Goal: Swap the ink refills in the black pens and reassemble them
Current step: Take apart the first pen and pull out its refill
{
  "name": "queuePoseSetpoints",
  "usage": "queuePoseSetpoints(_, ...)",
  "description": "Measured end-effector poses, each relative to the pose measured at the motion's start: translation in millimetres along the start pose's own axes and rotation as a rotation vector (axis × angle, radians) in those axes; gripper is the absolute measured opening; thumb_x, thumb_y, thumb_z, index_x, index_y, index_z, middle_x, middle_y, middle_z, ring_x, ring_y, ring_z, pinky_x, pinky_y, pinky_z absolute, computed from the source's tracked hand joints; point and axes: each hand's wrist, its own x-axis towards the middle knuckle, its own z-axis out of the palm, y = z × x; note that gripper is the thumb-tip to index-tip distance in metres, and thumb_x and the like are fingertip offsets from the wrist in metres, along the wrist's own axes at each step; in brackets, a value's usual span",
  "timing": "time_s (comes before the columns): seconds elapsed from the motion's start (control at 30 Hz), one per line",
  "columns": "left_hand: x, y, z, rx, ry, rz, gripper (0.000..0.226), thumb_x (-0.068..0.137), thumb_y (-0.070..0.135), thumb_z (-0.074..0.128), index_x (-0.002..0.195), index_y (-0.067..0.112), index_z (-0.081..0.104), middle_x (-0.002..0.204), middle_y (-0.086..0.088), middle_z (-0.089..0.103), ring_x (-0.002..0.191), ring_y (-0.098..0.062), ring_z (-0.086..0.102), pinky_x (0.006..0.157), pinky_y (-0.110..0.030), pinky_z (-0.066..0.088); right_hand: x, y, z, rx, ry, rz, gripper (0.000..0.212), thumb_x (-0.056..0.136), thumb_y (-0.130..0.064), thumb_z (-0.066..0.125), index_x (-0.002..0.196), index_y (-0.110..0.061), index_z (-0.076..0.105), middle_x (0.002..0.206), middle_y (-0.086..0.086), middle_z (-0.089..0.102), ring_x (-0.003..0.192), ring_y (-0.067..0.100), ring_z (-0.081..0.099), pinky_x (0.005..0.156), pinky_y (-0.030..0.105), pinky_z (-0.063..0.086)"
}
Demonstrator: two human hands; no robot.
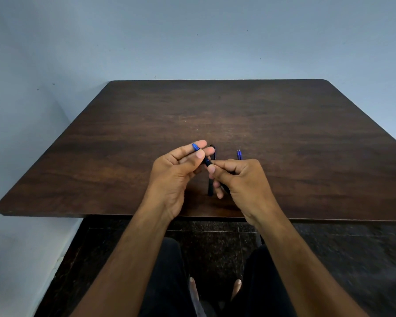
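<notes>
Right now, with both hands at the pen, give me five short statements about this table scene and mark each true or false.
1. Both hands hold one pen between them above the table. True.
2. The blue tip of that pen points toward the person. False: it points away, up and to the left, past the left hand.
3. Two blue-tipped refills lie on the table beyond the right hand. True.
4. The left hand lies flat on the table. False: its fingers pinch the pen near the tip.
5. A black pen part lies on the table between the hands. True.
</notes>
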Motion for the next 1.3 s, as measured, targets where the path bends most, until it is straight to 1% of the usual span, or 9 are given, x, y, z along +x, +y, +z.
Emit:
queuePoseSetpoints(0.17, 3, -1, 6, -0.044, 0.158, -0.017, 0.030, 0.058, 0.020, 0.087, 0.082, 0.010, 0.071, 0.078, -0.006, 0.074, 0.075, -0.015, 0.070, 0.081, -0.030, 0.059, 1, 1, -1, -0.004, -0.006, 0.006, 0.021, 0.094, -0.009, 0.071, 0.114, -0.006, 0.077, 0.063, -0.008, 0.069, 0.046, 0.008, 0.056, 0.055, 0.021, 0.050)
queuePoseSetpoints(0.27, 4, -2, 7, -0.009, 0.109, -0.056, 0.031, 0.065, 0.028, 0.086, 0.078, 0.014, 0.061, 0.071, -0.004, 0.060, 0.067, -0.015, 0.060, 0.073, -0.028, 0.056, 0, 1, 0, 0.001, -0.023, 0.000, 0.018, 0.093, -0.009, 0.072, 0.110, -0.009, 0.078, 0.063, -0.007, 0.069, 0.046, 0.009, 0.057, 0.055, 0.020, 0.051)
queuePoseSetpoints(0.33, 3, -2, 6, -0.025, 0.007, -0.081, 0.028, 0.078, 0.032, 0.078, 0.093, 0.011, 0.066, 0.082, -0.006, 0.068, 0.074, -0.018, 0.065, 0.076, -0.031, 0.058, 0, 3, 1, -0.006, -0.014, 0.000, 0.018, 0.094, -0.009, 0.072, 0.110, -0.010, 0.078, 0.063, -0.009, 0.069, 0.045, 0.009, 0.056, 0.055, 0.020, 0.050)
queuePoseSetpoints(0.47, 0, 1, -2, -0.078, -0.130, -0.097, 0.033, 0.101, 0.016, 0.054, 0.131, 0.006, 0.061, 0.124, -0.012, 0.072, 0.115, -0.024, 0.068, 0.088, -0.029, 0.057, 2, 6, -2, -0.011, 0.029, 0.003, 0.019, 0.094, -0.007, 0.071, 0.112, -0.006, 0.079, 0.062, -0.012, 0.068, 0.043, 0.011, 0.054, 0.052, 0.022, 0.047)
queuePoseSetpoints(0.57, -1, -2, -6, -0.073, -0.088, -0.035, 0.028, 0.099, 0.007, 0.055, 0.124, 0.002, 0.065, 0.119, -0.017, 0.073, 0.113, -0.026, 0.070, 0.086, -0.028, 0.057, 2, 6, -3, -0.009, 0.020, 0.008, 0.019, 0.093, -0.009, 0.072, 0.111, -0.009, 0.079, 0.061, -0.007, 0.069, 0.045, 0.011, 0.055, 0.053, 0.021, 0.049)
queuePoseSetpoints(0.8, 2, -2, 2, -0.046, 0.177, -0.020, 0.025, 0.062, 0.024, 0.086, 0.078, 0.010, 0.073, 0.085, -0.010, 0.073, 0.085, -0.021, 0.068, 0.090, -0.035, 0.055, 1, 4, 2, 0.041, -0.015, 0.010, 0.020, 0.092, -0.010, 0.074, 0.111, -0.017, 0.078, 0.064, -0.008, 0.072, 0.048, 0.009, 0.059, 0.056, 0.022, 0.052)
queuePoseSetpoints(0.9, 2, 0, 5, -0.036, 0.160, -0.062, 0.039, 0.061, 0.032, 0.087, 0.086, 0.011, 0.065, 0.088, -0.014, 0.060, 0.088, -0.028, 0.054, 0.088, -0.037, 0.050, -1, 3, 4, 0.088, -0.025, -0.007, 0.026, 0.091, -0.006, 0.075, 0.114, -0.019, 0.076, 0.071, -0.012, 0.074, 0.052, 0.007, 0.061, 0.053, 0.023, 0.052)
queuePoseSetpoints(1.1, 0, 1, -2, -0.003, -0.029, -0.095, 0.030, 0.098, 0.020, 0.058, 0.125, 0.011, 0.067, 0.121, -0.005, 0.074, 0.112, -0.021, 0.069, 0.099, -0.037, 0.048, 0, 7, -1, 0.091, 0.026, -0.005, 0.031, 0.091, -0.004, 0.074, 0.120, -0.015, 0.075, 0.079, -0.003, 0.077, 0.058, 0.012, 0.062, 0.053, 0.027, 0.053)
queuePoseSetpoints(1.3, -1, -2, -3, -0.032, 0.090, -0.044, 0.026, 0.089, 0.012, 0.068, 0.114, 0.008, 0.073, 0.120, -0.013, 0.073, 0.123, -0.030, 0.063, 0.106, -0.040, 0.045, 0, 6, 1, 0.125, 0.013, -0.007, 0.028, 0.090, -0.004, 0.074, 0.112, -0.022, 0.077, 0.079, 0.000, 0.076, 0.058, 0.013, 0.063, 0.054, 0.029, 0.055)
